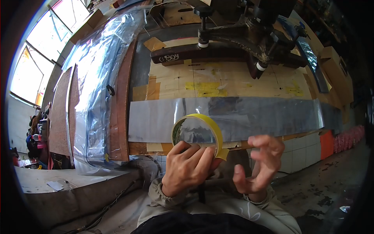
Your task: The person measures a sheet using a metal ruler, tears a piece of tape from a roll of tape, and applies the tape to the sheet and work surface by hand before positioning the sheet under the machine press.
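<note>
My left hand [187,168] is closed around the lower rim of a roll of yellow tape [216,131]. The roll stands up on its edge above my fingers, and a short loose tape end sticks out at its lower right. To the right of the roll, my right hand [260,163] is raised with its fingers apart and curved, holding nothing. Behind the roll, a long strip of clear, greyish plastic film [156,121] lies across the near part of the wooden board [171,80], which bears patches of yellow tape.
A dark metal frame with knobs [237,37] and a dark bar [218,52] stand over the board. Folded plastic sheeting [97,85] lies at the left. Cardboard [336,74] and pink wrapped items [348,142] are at the right.
</note>
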Motion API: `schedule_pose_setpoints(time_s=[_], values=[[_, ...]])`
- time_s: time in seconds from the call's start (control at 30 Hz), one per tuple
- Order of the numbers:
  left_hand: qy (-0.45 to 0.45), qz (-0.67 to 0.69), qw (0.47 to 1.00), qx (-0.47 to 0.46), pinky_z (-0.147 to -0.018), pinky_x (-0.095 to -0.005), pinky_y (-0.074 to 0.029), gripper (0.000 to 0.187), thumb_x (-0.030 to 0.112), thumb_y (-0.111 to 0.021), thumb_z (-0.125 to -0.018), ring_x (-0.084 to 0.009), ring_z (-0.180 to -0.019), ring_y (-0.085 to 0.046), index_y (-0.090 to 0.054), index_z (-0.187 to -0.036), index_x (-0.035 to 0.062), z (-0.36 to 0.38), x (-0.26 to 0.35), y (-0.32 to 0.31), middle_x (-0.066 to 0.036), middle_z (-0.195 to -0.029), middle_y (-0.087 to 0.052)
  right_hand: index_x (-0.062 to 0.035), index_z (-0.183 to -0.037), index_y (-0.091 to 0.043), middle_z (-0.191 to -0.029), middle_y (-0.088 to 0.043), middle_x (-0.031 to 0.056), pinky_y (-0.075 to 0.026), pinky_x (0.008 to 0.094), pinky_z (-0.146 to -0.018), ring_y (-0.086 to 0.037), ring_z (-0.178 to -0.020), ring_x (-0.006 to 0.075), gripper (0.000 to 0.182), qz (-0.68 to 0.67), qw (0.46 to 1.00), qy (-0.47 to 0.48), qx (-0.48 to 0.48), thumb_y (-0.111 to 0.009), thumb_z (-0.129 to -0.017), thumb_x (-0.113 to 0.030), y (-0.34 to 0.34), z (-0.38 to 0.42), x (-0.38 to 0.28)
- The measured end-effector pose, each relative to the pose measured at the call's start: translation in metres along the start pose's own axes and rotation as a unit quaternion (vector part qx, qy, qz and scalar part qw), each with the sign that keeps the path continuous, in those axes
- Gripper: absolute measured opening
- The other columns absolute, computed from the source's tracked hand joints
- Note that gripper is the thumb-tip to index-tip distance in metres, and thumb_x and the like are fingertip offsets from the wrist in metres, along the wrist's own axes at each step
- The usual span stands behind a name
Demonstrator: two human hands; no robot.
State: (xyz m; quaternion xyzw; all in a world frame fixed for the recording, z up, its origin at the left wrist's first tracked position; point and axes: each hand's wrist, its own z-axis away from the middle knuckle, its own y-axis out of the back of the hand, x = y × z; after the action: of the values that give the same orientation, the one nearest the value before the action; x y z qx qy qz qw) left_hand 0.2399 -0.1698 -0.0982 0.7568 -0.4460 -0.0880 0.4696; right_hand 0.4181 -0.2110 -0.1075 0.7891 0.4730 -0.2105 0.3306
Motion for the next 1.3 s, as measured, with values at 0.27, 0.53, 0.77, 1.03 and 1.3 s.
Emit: schedule_pose_setpoints(time_s=[0.27, 0.53, 0.77, 1.03, 1.3], values=[[-0.017, 0.029, 0.999, -0.002, -0.053, -0.0326, -0.037, 0.015, 0.008, -0.064, -0.066, -0.018, -0.053, -0.053, -0.055, -0.075, 0.0015, -0.005, 0.006, 0.001, -0.003, -0.062, -0.052, -0.0043, -0.109, -0.065, -0.1, -0.064, 0.0096, -0.047, 0.0396, -0.086, -0.062, -0.09, 0.0246, 0.037, 0.059, 0.996, 0.048, -0.051, -0.073, -0.074, -0.003, -0.004, -0.014, 0.004], [-0.071, 0.05, 0.996, -0.029, -0.053, -0.0252, -0.041, 0.016, 0.02, -0.07, -0.079, -0.0096, -0.054, -0.057, -0.061, -0.082, 0.0076, 0.004, -0.003, -0.005, 0.003, -0.061, -0.057, -0.0061, -0.1, -0.07, -0.087, -0.065, 0.0062, -0.046, 0.0306, -0.06, -0.06, -0.072, 0.0185, 0.029, 0.027, 0.997, 0.065, -0.027, -0.071, -0.072, 0.002, -0.003, -0.005, 0.007], [-0.026, 0.054, 0.998, -0.027, -0.049, -0.024, -0.039, 0.016, 0.022, -0.07, -0.082, -0.0087, -0.044, -0.053, -0.06, -0.078, 0.0095, 0.005, 0.008, -0.006, 0.005, -0.056, -0.055, -0.0053, -0.099, -0.07, -0.087, -0.065, 0.0056, -0.042, 0.0272, -0.053, -0.058, -0.069, 0.0175, 0.029, 0.023, 0.996, 0.068, -0.044, -0.071, -0.072, 0.004, 0.004, -0.004, 0.009], [-0.02, 0.037, 0.998, -0.044, -0.048, -0.0239, -0.038, 0.014, 0.021, -0.069, -0.081, -0.0077, -0.045, -0.053, -0.061, -0.08, 0.0092, 0.006, 0.008, 0.002, 0.006, -0.058, -0.056, -0.0048, -0.098, -0.07, -0.085, -0.064, 0.0057, -0.04, 0.0263, -0.051, -0.056, -0.067, 0.0161, 0.027, 0.016, 0.997, 0.061, -0.044, -0.07, -0.073, 0.004, 0.007, 0.0, 0.003], [-0.024, -0.001, 1.0, -0.02, -0.053, -0.025, -0.039, 0.013, 0.017, -0.067, -0.077, -0.0078, -0.057, -0.059, -0.061, -0.082, 0.0062, 0.007, 0.009, 0.002, 0.002, -0.066, -0.061, -0.0095, -0.09, -0.069, -0.079, -0.062, 0.0035, -0.04, 0.0254, -0.049, -0.053, -0.062, 0.0148, 0.019, 0.021, 0.997, 0.05, -0.047, -0.073, -0.074, 0.0, 0.002, -0.001, -0.001]])
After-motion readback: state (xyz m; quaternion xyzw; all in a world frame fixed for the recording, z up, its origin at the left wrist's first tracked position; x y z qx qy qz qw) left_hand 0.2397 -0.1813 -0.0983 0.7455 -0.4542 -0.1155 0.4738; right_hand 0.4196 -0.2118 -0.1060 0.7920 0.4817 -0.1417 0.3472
